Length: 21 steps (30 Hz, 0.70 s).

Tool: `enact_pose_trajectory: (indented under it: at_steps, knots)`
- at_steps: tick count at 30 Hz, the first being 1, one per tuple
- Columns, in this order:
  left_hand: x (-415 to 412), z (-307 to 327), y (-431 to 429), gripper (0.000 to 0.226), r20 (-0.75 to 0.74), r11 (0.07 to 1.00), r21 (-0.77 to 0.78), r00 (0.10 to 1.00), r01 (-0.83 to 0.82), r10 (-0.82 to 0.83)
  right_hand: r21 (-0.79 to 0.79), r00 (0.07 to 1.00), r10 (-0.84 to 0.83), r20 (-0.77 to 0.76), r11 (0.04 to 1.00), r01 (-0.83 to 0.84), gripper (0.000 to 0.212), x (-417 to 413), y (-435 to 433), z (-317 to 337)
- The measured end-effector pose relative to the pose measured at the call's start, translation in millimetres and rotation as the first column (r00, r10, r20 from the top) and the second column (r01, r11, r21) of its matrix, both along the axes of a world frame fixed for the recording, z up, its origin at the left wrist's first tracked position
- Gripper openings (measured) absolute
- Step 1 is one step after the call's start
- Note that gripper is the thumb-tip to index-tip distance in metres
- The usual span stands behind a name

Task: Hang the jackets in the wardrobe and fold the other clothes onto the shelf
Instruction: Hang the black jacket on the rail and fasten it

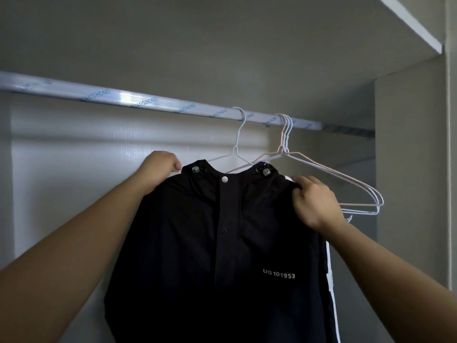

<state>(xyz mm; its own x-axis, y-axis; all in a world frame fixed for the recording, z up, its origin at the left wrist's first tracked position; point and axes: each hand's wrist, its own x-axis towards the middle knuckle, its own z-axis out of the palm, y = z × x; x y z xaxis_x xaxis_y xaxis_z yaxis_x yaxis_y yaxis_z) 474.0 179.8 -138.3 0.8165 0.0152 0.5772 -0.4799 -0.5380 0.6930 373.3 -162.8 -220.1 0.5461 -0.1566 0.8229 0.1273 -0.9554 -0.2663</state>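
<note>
My two bare forearms reach up from the bottom corners. Between them hangs a black jacket [222,256], front towards me, with snaps down its middle and pale lettering "UG 101953" on the chest. A white stripe runs down its edge on my right. My left hand [158,169] curls its fingers over the shoulder on my left and grips the cloth. My right hand [312,201] pinches the other shoulder, thumb and fingers closed on the fabric beside the stripe. The jacket sits directly between both hands, its collar about level with my knuckles.

Just behind the collar, a white wire hanger [238,144] rises from the neck opening, its hook over the rail [148,101]. Near it to the right, a bunch of empty hangers [346,179] hooks on the same rail, their lower ends just behind my right hand. Left of the jacket's hook, a long stretch of rail runs to the frame edge. On the right, a side panel [408,169] closes the space near the empty hangers. A shelf [415,23] edge slants overhead at top right.
</note>
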Motion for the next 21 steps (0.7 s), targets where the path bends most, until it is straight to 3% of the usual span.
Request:
enact_pose_trajectory:
  at_steps: [2,4,8,12,16,21]
  knots:
    - [-10,-2,-27,0.032,0.196,0.983,0.186,0.980,-0.010,-0.027,-0.029,0.999,-0.007,0.040,1.000,0.008,0.029,-4,2,6]
    - [-22,-2,-51,0.044,0.258,0.970,0.240,0.961,0.036,-0.100,-0.037,1.000,-0.007,0.026,0.999,0.008,0.039,-9,3,12]
    - [-38,5,-95,0.045,0.294,0.953,0.283,0.936,0.106,-0.192,-0.046,0.998,0.041,-0.044,0.998,-0.043,0.045,-28,10,20]
    - [-42,12,-107,0.045,0.313,0.943,0.327,0.948,-0.058,-0.050,-0.028,0.984,0.122,-0.128,0.992,-0.127,0.044,-47,23,28]
    - [-45,15,-80,0.049,0.319,0.963,0.170,0.936,-0.207,0.145,0.071,0.944,0.290,-0.158,0.957,-0.282,0.033,-59,57,36]
    - [-63,11,-16,0.048,0.354,0.915,0.129,0.879,-0.383,0.319,0.055,0.905,0.394,-0.159,0.919,-0.391,0.021,-62,120,38]
